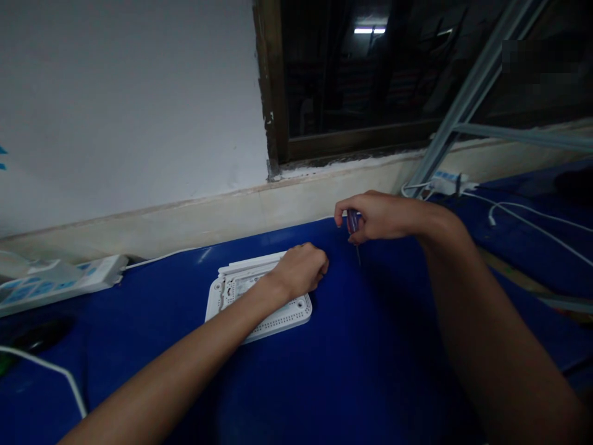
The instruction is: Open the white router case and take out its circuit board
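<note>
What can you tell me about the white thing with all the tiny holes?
The white thing is a flat case with rounded corners, probably plastic. It has rows of tiny holes, round recesses near two visible corners, and a pale label with print too small to read. A strip runs along its far side. It lies flat on the blue tabletop. The left hand and forearm cover part of it; whether they press on it is unclear.

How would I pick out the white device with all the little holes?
Start with the blue table below the pale wall. On it, the person's left hand is over a flat white device with rounded corners. Rows of small holes and a printed label set it apart from the white power strip farther left, which has blue patches.
</note>
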`<action>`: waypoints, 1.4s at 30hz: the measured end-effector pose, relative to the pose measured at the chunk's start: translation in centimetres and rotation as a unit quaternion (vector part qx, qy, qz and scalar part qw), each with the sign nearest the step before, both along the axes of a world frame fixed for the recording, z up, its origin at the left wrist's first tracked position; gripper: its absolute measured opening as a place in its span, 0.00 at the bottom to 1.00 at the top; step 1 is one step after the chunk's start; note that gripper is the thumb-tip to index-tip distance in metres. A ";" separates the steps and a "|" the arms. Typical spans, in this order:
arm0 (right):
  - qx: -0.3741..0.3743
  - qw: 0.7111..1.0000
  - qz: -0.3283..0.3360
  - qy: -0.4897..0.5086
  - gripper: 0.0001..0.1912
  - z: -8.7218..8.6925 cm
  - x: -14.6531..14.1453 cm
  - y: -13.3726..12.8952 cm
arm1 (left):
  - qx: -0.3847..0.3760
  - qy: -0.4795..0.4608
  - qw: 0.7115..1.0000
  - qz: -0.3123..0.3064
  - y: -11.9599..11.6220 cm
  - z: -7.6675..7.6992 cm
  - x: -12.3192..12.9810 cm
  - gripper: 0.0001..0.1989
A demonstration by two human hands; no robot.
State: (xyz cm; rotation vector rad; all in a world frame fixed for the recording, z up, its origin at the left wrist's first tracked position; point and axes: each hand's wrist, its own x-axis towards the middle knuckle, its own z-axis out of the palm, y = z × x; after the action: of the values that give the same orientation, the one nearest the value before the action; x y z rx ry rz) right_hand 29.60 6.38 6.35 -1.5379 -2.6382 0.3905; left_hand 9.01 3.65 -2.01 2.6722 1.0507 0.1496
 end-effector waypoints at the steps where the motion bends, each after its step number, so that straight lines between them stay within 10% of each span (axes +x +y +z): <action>1: 0.003 1.000 -0.003 0.000 0.18 0.0 0.2 0.0 | -0.003 0.002 1.000 0.002 0.1 -0.2 0.2 0.11; 13: 0.003 0.997 0.031 0.064 0.20 0.1 -0.3 -0.2 | 0.027 -0.049 0.998 0.024 -0.6 0.3 -2.7 0.14; 17: -0.025 0.974 0.044 0.220 0.25 -1.5 -1.7 -1.5 | 0.046 -0.018 0.997 0.057 -3.6 1.4 -6.3 0.37; 23: -0.069 0.896 0.030 0.437 0.27 -5.7 -4.0 -4.7 | 0.075 0.044 0.990 0.110 -7.6 -1.1 -11.2 0.55; 42: 0.116 0.978 0.072 0.158 0.10 -5.7 -9.2 -8.5 | 0.144 0.007 0.986 0.085 -7.1 -3.4 -13.5 0.43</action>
State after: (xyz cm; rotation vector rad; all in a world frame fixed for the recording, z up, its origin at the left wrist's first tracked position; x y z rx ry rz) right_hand 20.45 -2.13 0.69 -1.1167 -2.4500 0.2923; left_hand -4.52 -3.42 -5.44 2.8333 1.3565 0.3408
